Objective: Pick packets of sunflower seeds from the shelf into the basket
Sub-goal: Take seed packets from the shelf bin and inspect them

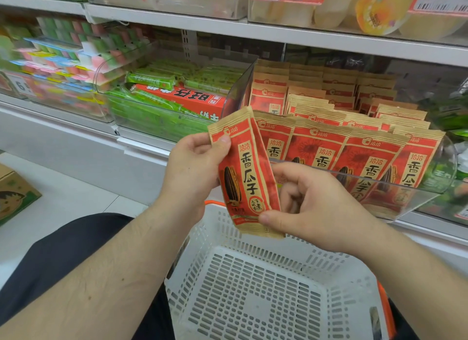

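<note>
Left hand (192, 167) pinches top corner of one sunflower seed packet (247, 172); right hand (311, 208) pinches its bottom edge. Packet held tilted above white slotted basket (253, 294). Behind: clear shelf bin (405, 195) with rows of the same red-and-tan packets (354, 147). Green wrapped snacks (152, 111) in left neighbouring bin.

A packet of sunflower seeds (247, 172) hangs above the far rim of the basket (253, 289), the left hand (195, 170) at its ten o'clock and the right hand (311, 208) at its four o'clock. Behind, toward one o'clock, more packets (354, 126) stand in a bin (410, 200) on the shelf (76, 116). A cardboard box (15, 192) sits at nine o'clock on the floor.
</note>
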### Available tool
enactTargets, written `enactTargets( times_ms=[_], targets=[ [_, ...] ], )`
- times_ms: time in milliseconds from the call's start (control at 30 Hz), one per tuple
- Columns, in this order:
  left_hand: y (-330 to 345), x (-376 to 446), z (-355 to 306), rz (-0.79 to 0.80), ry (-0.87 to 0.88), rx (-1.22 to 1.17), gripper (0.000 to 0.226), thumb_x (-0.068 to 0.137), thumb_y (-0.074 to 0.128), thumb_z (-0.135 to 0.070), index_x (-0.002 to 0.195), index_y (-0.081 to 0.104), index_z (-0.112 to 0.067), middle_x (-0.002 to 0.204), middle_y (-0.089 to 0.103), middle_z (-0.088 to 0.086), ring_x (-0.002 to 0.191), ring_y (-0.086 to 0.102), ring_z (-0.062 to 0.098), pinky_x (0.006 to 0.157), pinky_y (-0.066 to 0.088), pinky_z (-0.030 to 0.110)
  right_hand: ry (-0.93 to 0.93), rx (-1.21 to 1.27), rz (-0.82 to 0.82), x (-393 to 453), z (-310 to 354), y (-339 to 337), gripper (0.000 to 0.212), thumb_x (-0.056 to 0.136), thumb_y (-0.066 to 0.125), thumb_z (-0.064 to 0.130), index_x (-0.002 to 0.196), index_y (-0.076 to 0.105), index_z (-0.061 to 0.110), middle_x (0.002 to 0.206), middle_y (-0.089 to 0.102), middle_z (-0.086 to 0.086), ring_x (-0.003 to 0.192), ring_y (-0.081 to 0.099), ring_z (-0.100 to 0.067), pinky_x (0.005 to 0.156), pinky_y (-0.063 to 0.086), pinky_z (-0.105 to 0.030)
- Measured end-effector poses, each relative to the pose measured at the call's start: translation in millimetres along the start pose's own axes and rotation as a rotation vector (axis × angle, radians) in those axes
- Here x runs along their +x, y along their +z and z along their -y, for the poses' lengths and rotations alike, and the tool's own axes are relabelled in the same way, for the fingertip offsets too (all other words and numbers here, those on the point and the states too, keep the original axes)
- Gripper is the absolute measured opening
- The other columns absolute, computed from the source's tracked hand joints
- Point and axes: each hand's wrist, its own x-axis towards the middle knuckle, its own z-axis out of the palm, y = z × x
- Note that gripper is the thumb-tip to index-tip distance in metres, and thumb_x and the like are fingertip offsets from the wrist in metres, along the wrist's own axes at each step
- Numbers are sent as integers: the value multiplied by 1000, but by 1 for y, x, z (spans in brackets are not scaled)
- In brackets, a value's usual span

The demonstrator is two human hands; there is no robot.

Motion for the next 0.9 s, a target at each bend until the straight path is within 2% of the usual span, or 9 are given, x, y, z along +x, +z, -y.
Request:
enactTargets(
  times_ms=[100, 200, 267, 333, 433, 533, 667, 800, 900],
  targets=[
    [3, -3, 1, 0, 19, -12, 26, 92, 68, -24, 92, 43, -15, 86, 65, 2, 74, 67, 15, 63, 59, 34, -77, -87, -30, -1, 1, 3, 68, 75, 82, 23, 133, 52, 41, 56, 64, 5, 52, 62, -10, 60, 51, -26],
    [5, -10, 1, 106, 52, -6, 44, 78, 80, -31, 93, 42, -15, 91, 63, 3, 72, 66, 12, 66, 60, 35, -99, -152, -41, 0, -1, 6, 73, 75, 82, 24, 138, 48, 37, 55, 62, 11, 55, 62, -5, 57, 45, -17],
    [5, -12, 2, 160, 60, 29, 55, 64, 87, -34, 93, 44, -15, 85, 62, -3, 65, 65, 8, 70, 60, 39, -99, -199, -33, 0, -2, 8, 73, 76, 81, 28, 139, 46, 37, 58, 63, 12, 58, 62, -4, 57, 44, -18],
    [4, -10, 4, 191, 71, 42, 51, 59, 82, -32, 91, 46, -16, 78, 61, -5, 63, 63, 10, 73, 59, 41, -121, -210, -23, -1, -3, 9, 69, 77, 80, 33, 137, 47, 37, 60, 65, 12, 59, 62, -4, 58, 46, -21],
    [-1, -9, 6, 283, 152, 15, 50, 53, 84, -28, 85, 48, -16, 81, 62, 1, 68, 61, 13, 67, 56, 34, -197, -58, -111, -2, -5, 6, 45, 82, 69, 45, 125, 60, 37, 58, 63, 11, 54, 61, -7, 55, 44, -19],
    [-2, -11, 8, 404, 230, 50, 46, 53, 83, -29, 82, 50, -16, 79, 65, -1, 77, 62, 17, 70, 55, 33, -248, 87, -251, -2, -3, 3, 20, 86, 53, 54, 101, 63, 46, 68, 67, -2, 57, 63, -17, 55, 51, -40],
    [0, -15, 14, 524, 235, 109, 41, 57, 83, -31, 78, 51, -16, 79, 66, -4, 79, 60, 16, 66, 53, 31, -235, 106, -335, -2, 2, 2, 15, 86, 50, 48, 80, 61, 39, 69, 66, -1, 56, 60, -20, 56, 50, -45],
    [1, -15, 14, 560, 180, 80, 32, 61, 79, -28, 74, 54, -13, 77, 63, 1, 77, 59, 20, 71, 51, 35, -193, 83, -310, 1, -2, 2, 31, 93, 53, 31, 73, 62, 10, 62, 61, -9, 55, 59, -23, 56, 47, -46],
    [2, -16, 11, 606, 55, -2, 37, 64, 77, -23, 80, 54, 2, 75, 63, 8, 75, 59, 29, 77, 48, 44, -161, 173, -276, 1, -3, -1, 30, 100, 54, 12, 72, 61, 2, 63, 63, -7, 54, 61, -11, 54, 50, -30]
  ],
)
